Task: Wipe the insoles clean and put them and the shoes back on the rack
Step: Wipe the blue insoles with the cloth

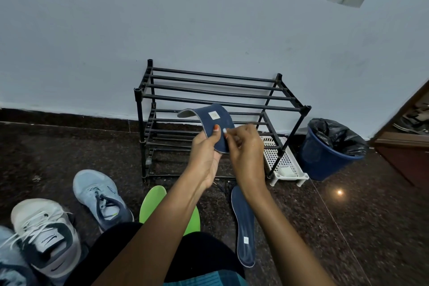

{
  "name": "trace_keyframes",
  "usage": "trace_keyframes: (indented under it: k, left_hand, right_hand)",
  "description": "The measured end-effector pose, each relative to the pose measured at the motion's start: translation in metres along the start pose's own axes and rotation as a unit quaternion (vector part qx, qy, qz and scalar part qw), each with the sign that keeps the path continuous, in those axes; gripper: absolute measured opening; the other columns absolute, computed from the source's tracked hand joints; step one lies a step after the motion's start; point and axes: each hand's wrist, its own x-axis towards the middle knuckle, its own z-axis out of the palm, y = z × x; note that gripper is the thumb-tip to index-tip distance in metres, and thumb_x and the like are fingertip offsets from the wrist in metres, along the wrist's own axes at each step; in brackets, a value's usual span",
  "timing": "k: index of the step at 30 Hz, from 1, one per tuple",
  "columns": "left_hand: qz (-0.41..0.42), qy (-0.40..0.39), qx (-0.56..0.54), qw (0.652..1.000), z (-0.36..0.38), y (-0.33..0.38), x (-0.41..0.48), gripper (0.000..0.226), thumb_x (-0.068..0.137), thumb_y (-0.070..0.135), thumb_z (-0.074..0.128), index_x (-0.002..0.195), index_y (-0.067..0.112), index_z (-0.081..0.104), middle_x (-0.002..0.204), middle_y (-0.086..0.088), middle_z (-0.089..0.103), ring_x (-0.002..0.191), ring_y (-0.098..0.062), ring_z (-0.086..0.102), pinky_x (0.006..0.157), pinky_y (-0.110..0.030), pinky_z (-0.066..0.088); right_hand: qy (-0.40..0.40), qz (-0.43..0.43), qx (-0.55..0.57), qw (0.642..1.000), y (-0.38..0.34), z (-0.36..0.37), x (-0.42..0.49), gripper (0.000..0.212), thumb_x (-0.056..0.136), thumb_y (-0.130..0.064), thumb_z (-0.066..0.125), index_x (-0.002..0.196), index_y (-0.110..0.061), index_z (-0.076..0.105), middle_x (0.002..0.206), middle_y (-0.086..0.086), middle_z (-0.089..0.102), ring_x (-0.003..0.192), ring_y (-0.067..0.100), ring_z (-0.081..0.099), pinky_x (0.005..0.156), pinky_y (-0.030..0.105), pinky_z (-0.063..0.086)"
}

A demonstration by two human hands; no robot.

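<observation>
while left hand (205, 146) clamps navy insole (217, 121), right hand (245, 146) fingers (232, 133) pinch its edge.

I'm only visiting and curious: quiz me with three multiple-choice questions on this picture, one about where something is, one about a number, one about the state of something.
1. Where does the bin stand?
A) right of the rack
B) on the rack's top shelf
C) left of the shoes

2. How many insoles lie on the floor?
A) none
B) two
C) five

3. The held insole is:
A) flat on the floor
B) bent over, gripped by both hands
C) tucked inside a shoe

Answers:
1 A, as the bin sits on the floor to the rack's right.
2 B, as a green insole and a navy insole lie there.
3 B, as the left hand and right hand grip its lower end while its top curls over.
</observation>
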Motion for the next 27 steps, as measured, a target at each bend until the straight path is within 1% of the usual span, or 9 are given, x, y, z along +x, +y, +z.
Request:
trace_keyframes:
  k: [2,4,8,13,16,19,22,25,27]
  left_hand:
    - [0.005,0.007,-0.002,1.0,-0.001,0.002,0.001,0.018,0.097,0.006,0.04,0.1,0.004,0.058,0.089,-0.008,0.065,0.073,-0.01,0.066,0.069,-0.017,0.055]
    - [0.004,0.006,-0.001,1.0,0.0,0.001,0.0,0.017,0.097,0.006,0.04,0.1,0.005,0.057,0.089,-0.008,0.065,0.075,-0.011,0.065,0.069,-0.017,0.055]
    - [0.003,-0.004,0.011,1.0,0.003,-0.002,0.0,0.022,0.097,0.006,0.04,0.114,0.002,0.054,0.094,-0.007,0.065,0.082,-0.013,0.064,0.071,-0.017,0.055]
    - [0.011,0.007,0.008,1.0,0.0,0.001,0.001,0.018,0.097,0.006,0.04,0.102,0.005,0.057,0.089,-0.006,0.066,0.075,-0.011,0.065,0.067,-0.017,0.055]
    - [0.016,0.016,-0.009,1.0,0.0,0.003,0.002,0.018,0.097,0.005,0.04,0.095,0.007,0.059,0.079,-0.003,0.069,0.067,-0.009,0.067,0.061,-0.016,0.054]
    - [0.01,0.006,-0.007,1.0,0.001,0.002,0.001,0.018,0.097,0.006,0.04,0.097,0.007,0.058,0.087,-0.006,0.067,0.071,-0.01,0.066,0.065,-0.017,0.055]
    - [0.004,-0.004,-0.001,1.0,0.003,0.0,0.0,0.019,0.097,0.005,0.039,0.098,0.007,0.058,0.091,-0.007,0.066,0.072,-0.009,0.067,0.069,-0.019,0.056]
    - [0.009,-0.003,0.003,1.0,0.002,0.003,-0.001,0.019,0.097,0.005,0.04,0.098,0.007,0.059,0.09,-0.005,0.066,0.073,-0.009,0.068,0.068,-0.02,0.056]
    - [0.011,-0.002,0.005,1.0,0.001,0.004,0.0,0.019,0.097,0.005,0.04,0.098,0.007,0.059,0.087,-0.004,0.068,0.071,-0.009,0.068,0.068,-0.02,0.056]
  right_hand:
    - [-0.02,-0.033,-0.01,0.999,-0.003,0.0,-0.009,0.01,0.085,0.003,0.059,0.089,0.001,0.067,0.082,0.002,0.048,0.071,-0.003,0.044,0.065,0.001,0.035]
    - [-0.024,-0.027,-0.014,0.999,-0.001,-0.002,-0.008,0.009,0.085,0.002,0.059,0.088,0.001,0.067,0.082,0.002,0.048,0.071,-0.003,0.044,0.064,0.002,0.035]
    - [0.008,0.028,0.002,1.0,0.006,-0.003,0.003,0.01,0.087,0.001,0.056,0.091,0.001,0.066,0.087,0.002,0.048,0.074,0.011,0.051,0.066,0.005,0.039]
    - [0.014,0.017,-0.016,1.0,0.002,0.003,-0.002,0.011,0.088,-0.001,0.056,0.093,0.001,0.065,0.088,0.003,0.047,0.08,0.017,0.053,0.071,0.023,0.046]
    - [-0.01,-0.033,-0.04,0.999,-0.003,0.003,-0.009,0.01,0.086,0.0,0.058,0.091,0.001,0.067,0.086,0.001,0.047,0.078,0.016,0.051,0.069,0.015,0.038]
    - [-0.006,-0.036,-0.038,0.999,0.0,-0.001,-0.004,0.009,0.086,0.0,0.059,0.087,0.002,0.067,0.083,0.001,0.047,0.072,0.01,0.048,0.066,0.005,0.035]
    - [0.032,0.006,-0.02,0.999,0.008,-0.005,0.012,0.009,0.086,0.0,0.058,0.083,0.003,0.066,0.083,0.006,0.051,0.07,0.009,0.047,0.066,0.013,0.042]
    - [0.028,0.015,-0.016,0.999,0.01,-0.005,0.018,0.01,0.087,0.0,0.056,0.086,0.001,0.066,0.085,0.008,0.052,0.069,0.001,0.045,0.065,0.007,0.038]
    - [0.022,-0.005,-0.039,0.999,0.011,-0.004,0.013,0.011,0.088,-0.002,0.055,0.089,0.0,0.066,0.086,0.006,0.051,0.074,0.009,0.048,0.066,0.012,0.038]
